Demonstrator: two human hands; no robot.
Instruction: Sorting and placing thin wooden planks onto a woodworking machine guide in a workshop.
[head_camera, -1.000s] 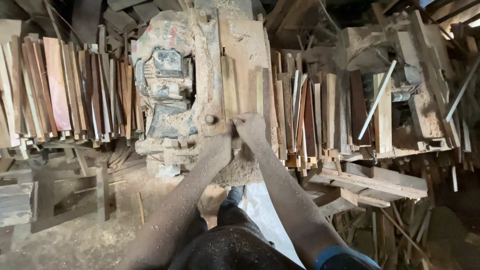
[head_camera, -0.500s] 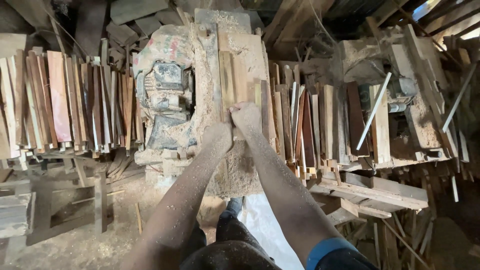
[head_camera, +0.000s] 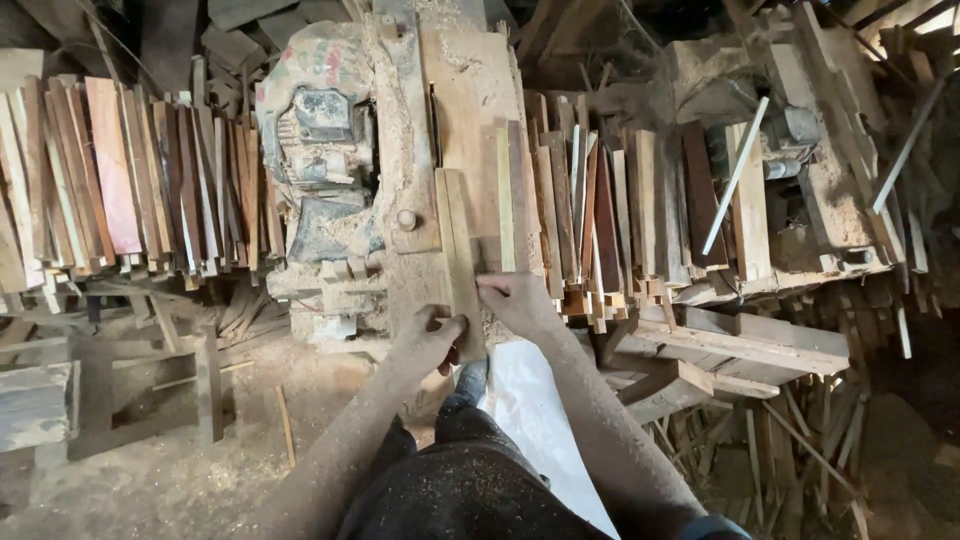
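Note:
A narrow wooden strip (head_camera: 461, 262) lies lengthwise on the sawdust-covered table of a wood-cutting machine (head_camera: 470, 110), next to the blade slot. My left hand (head_camera: 432, 336) grips the strip's near end from the left. My right hand (head_camera: 520, 298) holds its right edge, fingers curled against the wood. Both forearms are dusted with sawdust.
A dusty motor (head_camera: 318, 150) sits left of the machine table. Stacks of cut wooden strips (head_camera: 120, 180) stand on the left, and more strips (head_camera: 610, 210) on the right. Rough planks (head_camera: 740, 345) and offcuts lie lower right. A white sack (head_camera: 535, 410) hangs below the table.
Both hands have pulled back toward me along the machine table, and the wooden strip now shows ahead of them; the view has tilted down slightly.

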